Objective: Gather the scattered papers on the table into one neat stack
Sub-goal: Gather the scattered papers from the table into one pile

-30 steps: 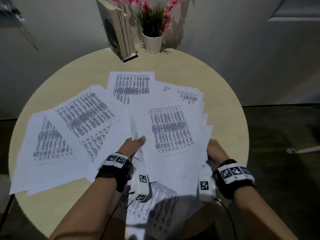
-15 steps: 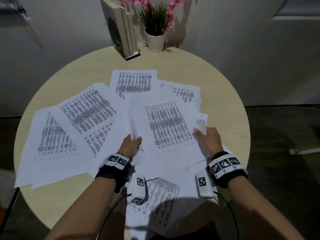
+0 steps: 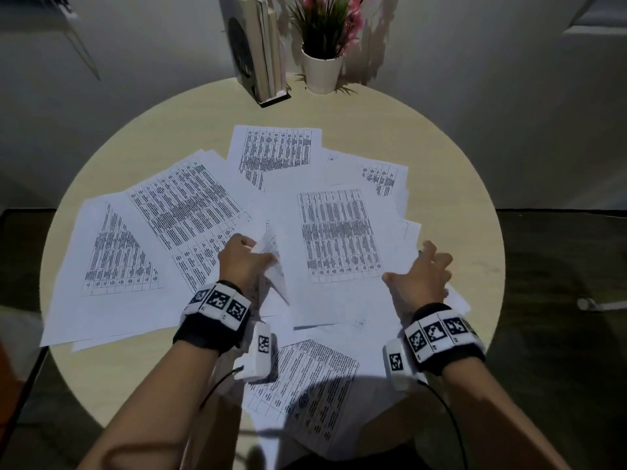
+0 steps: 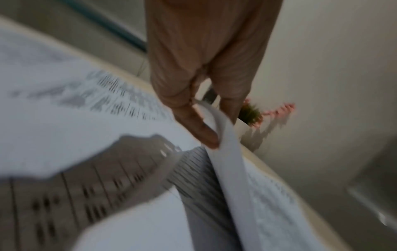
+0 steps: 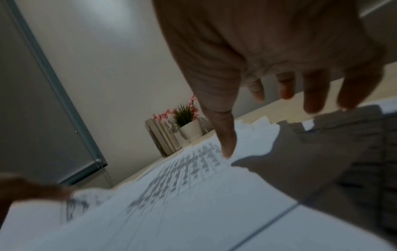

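Okay, what I see:
left hand [image 3: 242, 261]: pinching a lifted sheet [image 3: 273, 266], left of the pile [image 3: 339, 232]
right hand [image 3: 422, 276]: fingers spread, holding nothing, over pile's right edge

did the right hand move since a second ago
Yes. The right hand was at the right edge of the papers, fingers tucked under; half a second later it lay on top, and now it hovers open, fingers spread, near the table edge.

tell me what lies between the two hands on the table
In the head view, one printed sheet with a dense table lies flat between the left hand, which pinches a curled paper edge, and the open right hand.
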{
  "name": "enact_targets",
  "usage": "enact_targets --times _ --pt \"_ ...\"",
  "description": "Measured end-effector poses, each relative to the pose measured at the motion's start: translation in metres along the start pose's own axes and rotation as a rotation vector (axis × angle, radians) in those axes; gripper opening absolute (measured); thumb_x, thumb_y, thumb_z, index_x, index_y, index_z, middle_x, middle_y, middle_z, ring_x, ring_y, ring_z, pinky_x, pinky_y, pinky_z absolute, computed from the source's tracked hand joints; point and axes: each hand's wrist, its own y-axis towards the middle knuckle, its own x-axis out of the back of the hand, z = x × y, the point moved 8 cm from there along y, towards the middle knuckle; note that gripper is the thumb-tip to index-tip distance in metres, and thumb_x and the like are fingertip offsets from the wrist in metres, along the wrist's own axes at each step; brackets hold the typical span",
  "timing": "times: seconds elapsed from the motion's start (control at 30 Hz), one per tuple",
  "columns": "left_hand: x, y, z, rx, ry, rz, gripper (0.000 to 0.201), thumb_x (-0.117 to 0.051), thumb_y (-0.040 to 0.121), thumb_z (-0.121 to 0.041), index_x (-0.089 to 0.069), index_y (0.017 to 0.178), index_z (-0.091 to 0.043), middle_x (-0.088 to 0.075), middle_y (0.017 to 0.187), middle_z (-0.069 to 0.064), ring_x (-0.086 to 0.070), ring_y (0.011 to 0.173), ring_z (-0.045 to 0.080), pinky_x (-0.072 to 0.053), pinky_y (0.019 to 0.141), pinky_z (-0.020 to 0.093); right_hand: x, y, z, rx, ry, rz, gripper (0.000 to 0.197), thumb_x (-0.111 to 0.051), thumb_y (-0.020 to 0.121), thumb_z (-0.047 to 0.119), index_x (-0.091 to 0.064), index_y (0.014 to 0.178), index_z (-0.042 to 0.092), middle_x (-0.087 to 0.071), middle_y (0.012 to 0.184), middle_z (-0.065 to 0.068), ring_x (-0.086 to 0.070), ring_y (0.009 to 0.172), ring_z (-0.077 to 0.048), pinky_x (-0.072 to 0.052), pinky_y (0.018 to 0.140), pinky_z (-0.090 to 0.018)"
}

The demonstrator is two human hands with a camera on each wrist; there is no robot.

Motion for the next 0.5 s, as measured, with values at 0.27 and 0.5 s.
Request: enact_targets --times 0.27,0.5 --pt "-0.053 -0.042 0.020 0.150 -0.694 0.044 0.032 -0.061 0.083 0.002 -0.037 0.097 -0.014 -0.050 0.083 0.005 -0.054 0.084 0.020 -0.051 0.070 0.028 -0.014 0.053 0.032 -0.095 -0.133 0.064 0.088 -0.079 0.064 0.051 -0.042 0.125 0.000 -0.041 0.134 -0.020 -0.034 0.128 -0.037 -0.034 0.104 -0.051" --pt "-0.025 0.000 0.012 0.171 0.038 -0.057 0.047 -0.041 0.097 -0.013 -0.035 0.139 0.007 -0.043 0.142 0.024 -0.041 0.131 0.038 -0.035 0.107 0.039 -0.006 0.073 0.040 0.036 0.081 0.064 0.011 -0.055 0.084 0.015 -0.063 0.078 0.009 -0.061 0.084 -0.017 -0.055 0.083 -0.034 -0.037 0.070 -0.030"
